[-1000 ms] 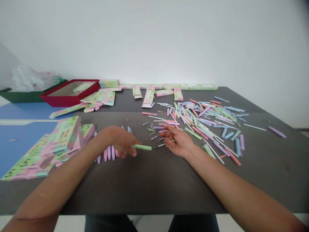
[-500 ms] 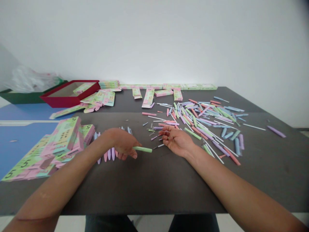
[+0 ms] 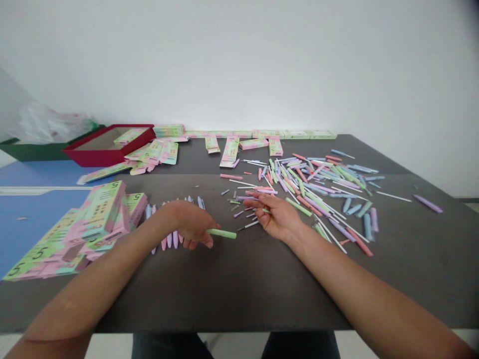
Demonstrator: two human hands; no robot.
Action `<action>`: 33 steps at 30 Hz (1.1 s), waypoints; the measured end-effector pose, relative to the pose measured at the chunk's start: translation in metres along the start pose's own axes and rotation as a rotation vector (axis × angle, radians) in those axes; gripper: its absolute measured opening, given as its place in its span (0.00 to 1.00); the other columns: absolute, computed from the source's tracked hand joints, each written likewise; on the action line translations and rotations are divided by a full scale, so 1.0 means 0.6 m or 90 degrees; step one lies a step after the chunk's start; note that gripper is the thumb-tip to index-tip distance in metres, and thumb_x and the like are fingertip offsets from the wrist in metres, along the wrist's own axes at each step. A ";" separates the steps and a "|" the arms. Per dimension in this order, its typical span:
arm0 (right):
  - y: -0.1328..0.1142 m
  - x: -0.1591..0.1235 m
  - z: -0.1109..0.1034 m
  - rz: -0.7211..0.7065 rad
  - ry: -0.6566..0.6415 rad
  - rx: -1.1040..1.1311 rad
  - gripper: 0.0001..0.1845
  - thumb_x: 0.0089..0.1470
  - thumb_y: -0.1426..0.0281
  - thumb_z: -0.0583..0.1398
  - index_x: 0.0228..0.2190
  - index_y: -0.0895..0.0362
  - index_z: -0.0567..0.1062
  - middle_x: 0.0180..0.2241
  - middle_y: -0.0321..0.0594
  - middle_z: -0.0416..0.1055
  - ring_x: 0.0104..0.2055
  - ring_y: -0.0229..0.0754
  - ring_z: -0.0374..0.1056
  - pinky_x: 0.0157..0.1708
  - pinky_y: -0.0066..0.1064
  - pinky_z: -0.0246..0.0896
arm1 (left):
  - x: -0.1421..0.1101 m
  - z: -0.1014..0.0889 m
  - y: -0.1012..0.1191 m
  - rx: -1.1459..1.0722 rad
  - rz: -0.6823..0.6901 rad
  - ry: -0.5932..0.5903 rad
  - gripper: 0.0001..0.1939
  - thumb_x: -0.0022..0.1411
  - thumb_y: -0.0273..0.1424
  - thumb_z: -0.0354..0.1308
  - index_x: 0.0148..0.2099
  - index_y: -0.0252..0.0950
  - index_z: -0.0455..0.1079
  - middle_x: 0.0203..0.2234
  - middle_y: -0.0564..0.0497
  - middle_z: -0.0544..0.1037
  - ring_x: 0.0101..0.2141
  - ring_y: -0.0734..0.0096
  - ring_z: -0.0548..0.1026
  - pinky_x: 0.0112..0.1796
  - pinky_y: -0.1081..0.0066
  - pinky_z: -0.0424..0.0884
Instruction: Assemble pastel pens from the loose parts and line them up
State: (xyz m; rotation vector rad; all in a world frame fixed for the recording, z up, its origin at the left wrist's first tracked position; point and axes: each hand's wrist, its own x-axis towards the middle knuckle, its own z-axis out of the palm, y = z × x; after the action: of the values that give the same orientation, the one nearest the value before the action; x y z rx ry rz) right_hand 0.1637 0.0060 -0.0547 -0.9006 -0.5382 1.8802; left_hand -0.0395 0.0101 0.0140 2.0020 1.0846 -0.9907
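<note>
Green pen barrel (image 3: 221, 234) juts rightward from the left hand's grip (image 3: 191, 224), clenched in the curled fingers just above the dark tabletop (image 3: 224, 289). The right hand's grip (image 3: 279, 217) rests among scattered pastel pen parts (image 3: 322, 199); a thin stick (image 3: 266, 211) shows at its fingers, but whether it is held cannot be told.

1. A pastel-green plastic tube (image 3: 221, 233) is projecting sideways from the left hand's (image 3: 191, 224) grip, just above the worktop's centre.
2. A thin green-tipped rod (image 3: 265, 211) is resting between the right hand's (image 3: 279, 218) fingers, angled across the palm.
</note>
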 end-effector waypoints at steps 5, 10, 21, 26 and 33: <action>0.004 0.007 -0.007 -0.007 -0.012 -0.012 0.11 0.51 0.78 0.54 0.38 0.60 0.70 0.29 0.46 0.77 0.17 0.32 0.65 0.15 0.21 0.64 | -0.003 0.000 0.004 0.005 -0.009 0.007 0.19 0.60 0.33 0.51 0.53 0.35 0.67 0.28 0.44 0.81 0.27 0.63 0.77 0.22 0.73 0.67; 0.001 0.008 -0.011 -0.020 -0.011 0.061 0.15 0.34 0.84 0.51 0.26 0.59 0.69 0.21 0.38 0.70 0.17 0.31 0.58 0.14 0.20 0.55 | -0.007 0.000 0.008 0.003 -0.002 0.010 0.17 0.60 0.32 0.51 0.51 0.34 0.68 0.27 0.44 0.80 0.27 0.63 0.77 0.22 0.73 0.66; 0.008 0.008 -0.008 -0.064 -0.023 -0.018 0.17 0.23 0.86 0.48 0.20 0.60 0.66 0.21 0.34 0.63 0.22 0.31 0.59 0.20 0.21 0.52 | -0.005 0.006 0.007 -0.001 0.018 0.018 0.13 0.60 0.32 0.51 0.46 0.34 0.68 0.25 0.45 0.79 0.25 0.65 0.76 0.19 0.76 0.62; 0.011 0.007 -0.007 -0.045 -0.054 -0.054 0.15 0.33 0.87 0.51 0.24 0.60 0.68 0.21 0.34 0.66 0.21 0.30 0.60 0.19 0.20 0.53 | -0.009 0.004 0.009 0.014 0.005 0.022 0.14 0.60 0.32 0.51 0.47 0.36 0.68 0.25 0.46 0.80 0.25 0.67 0.76 0.19 0.77 0.63; 0.014 0.009 -0.009 -0.048 -0.078 -0.109 0.09 0.46 0.80 0.56 0.31 0.60 0.71 0.23 0.37 0.72 0.18 0.30 0.63 0.17 0.21 0.58 | -0.010 0.004 0.011 0.014 0.004 0.018 0.14 0.60 0.32 0.51 0.47 0.35 0.69 0.26 0.45 0.80 0.25 0.65 0.76 0.20 0.75 0.64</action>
State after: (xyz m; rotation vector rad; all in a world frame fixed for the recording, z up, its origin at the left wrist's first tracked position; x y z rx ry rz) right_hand 0.1617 0.0072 -0.0660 -0.8661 -0.8066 1.8494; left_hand -0.0365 0.0032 0.0189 2.0418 1.0858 -0.9771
